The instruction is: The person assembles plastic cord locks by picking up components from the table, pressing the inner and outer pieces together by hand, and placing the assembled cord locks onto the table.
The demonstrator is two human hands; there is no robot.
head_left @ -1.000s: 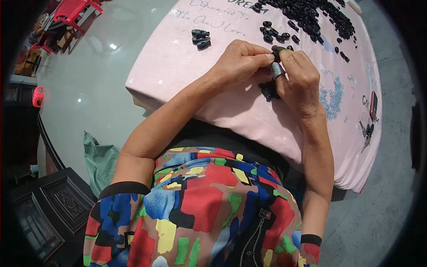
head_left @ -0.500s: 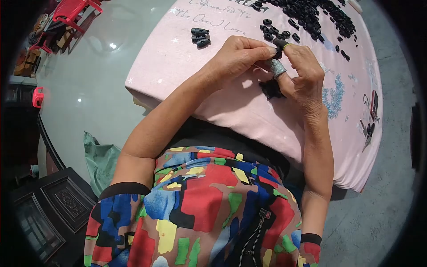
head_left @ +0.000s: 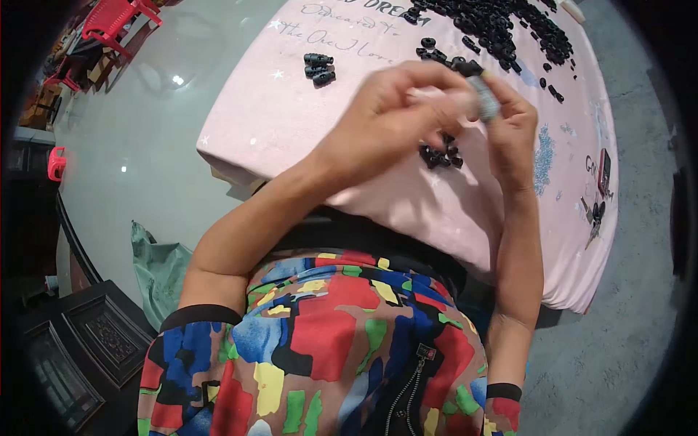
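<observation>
My left hand [head_left: 403, 109] is raised over the pink cloth, its fingers curled in and blurred at the tips, close against my right hand. My right hand [head_left: 512, 127] is bent with thumb and forefinger drawn together; a grey wrap [head_left: 483, 98] covers its thumb and a dark cover sits on the forefinger. What lies between the fingertips is hidden by blur. Just below the hands is a small heap of black parts [head_left: 440, 156]. Left of them, several ribbed black pieces [head_left: 318, 69] lie side by side.
A large pile of small black parts [head_left: 494, 36] spreads across the far side of the pink-covered table [head_left: 247, 123]. Keys [head_left: 596, 214] and a phone-like red and black object [head_left: 605, 171] lie at the right edge. A red chair [head_left: 120, 25] stands on the floor at upper left.
My left hand has shifted slightly right and swung over my right thumb, now blurred. My right hand has turned a little. More of the small heap below shows.
</observation>
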